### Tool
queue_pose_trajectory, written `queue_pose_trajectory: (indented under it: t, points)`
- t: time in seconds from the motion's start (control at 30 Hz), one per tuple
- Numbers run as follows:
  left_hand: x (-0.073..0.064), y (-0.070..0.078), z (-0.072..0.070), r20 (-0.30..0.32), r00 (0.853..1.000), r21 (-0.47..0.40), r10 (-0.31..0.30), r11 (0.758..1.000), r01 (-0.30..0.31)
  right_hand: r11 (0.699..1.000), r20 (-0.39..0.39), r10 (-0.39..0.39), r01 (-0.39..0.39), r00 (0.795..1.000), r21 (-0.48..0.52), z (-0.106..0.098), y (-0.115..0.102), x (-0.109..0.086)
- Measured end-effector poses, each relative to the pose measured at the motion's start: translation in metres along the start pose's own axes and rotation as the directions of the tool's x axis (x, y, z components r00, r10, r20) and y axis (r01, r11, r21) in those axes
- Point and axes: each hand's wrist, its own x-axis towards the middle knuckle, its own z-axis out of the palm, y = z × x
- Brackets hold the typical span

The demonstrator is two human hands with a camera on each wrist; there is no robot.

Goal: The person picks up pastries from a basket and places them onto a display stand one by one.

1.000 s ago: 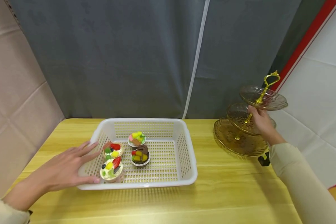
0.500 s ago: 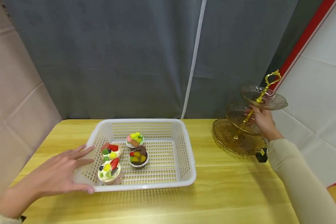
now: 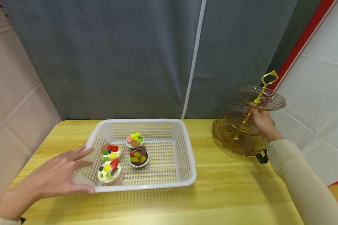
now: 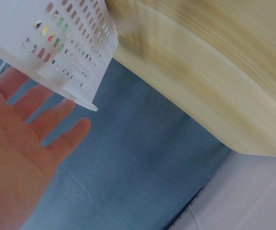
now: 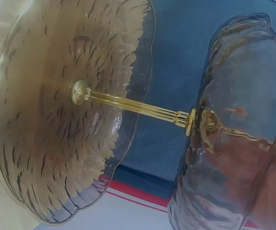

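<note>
My right hand grips the gold post of a three-tier cake stand between its top and middle plates. The stand has amber glass plates with gold rims and a looped gold handle. In the right wrist view the bottom plate and lower post show, with the hand partly seen through the middle plate. My left hand is at the left end of a white perforated basket, fingers spread and extended, thumb at the front corner. In the left wrist view the fingers reach the basket's rim.
Several fruit-topped cupcakes sit in the basket's left half, including a chocolate one and a cream one. The wooden table meets a grey curtain behind, with pale panels at both sides.
My left thumb has moved down onto the basket's front corner, the fingers staying extended. The right hand's fingers have come round behind the post. The whole head view has shifted slightly.
</note>
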Motion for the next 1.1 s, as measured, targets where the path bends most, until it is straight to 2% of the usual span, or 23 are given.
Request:
queue_pose_trajectory:
  t: [0.2, 0.37, 0.63, 0.9, 1.1]
  points:
    - [-0.001, 0.002, -0.002, 0.013, 1.0, -0.007, -0.017, 1.0, 0.017, 0.999, -0.001, -0.017, 0.017, 1.0, 0.027, 0.005, -0.005, -0.004]
    - [-0.001, 0.001, -0.003, 0.007, 1.0, -0.003, -0.014, 1.0, 0.014, 1.0, -0.021, -0.013, 0.012, 1.0, -0.015, 0.011, -0.01, -0.006]
    - [0.0, 0.001, -0.003, 0.012, 1.0, -0.008, -0.019, 1.0, 0.019, 0.997, 0.004, -0.003, 0.004, 1.0, -0.082, 0.02, -0.016, -0.012]
    - [0.0, 0.001, -0.003, 0.016, 1.0, -0.009, -0.015, 1.0, 0.015, 0.999, 0.034, -0.047, 0.048, 0.998, -0.009, 0.03, -0.018, -0.016]
    - [0.0, 0.001, -0.003, 0.018, 1.0, -0.005, -0.014, 1.0, 0.014, 1.0, 0.102, -0.009, 0.007, 0.995, 0.017, 0.036, -0.026, -0.022]
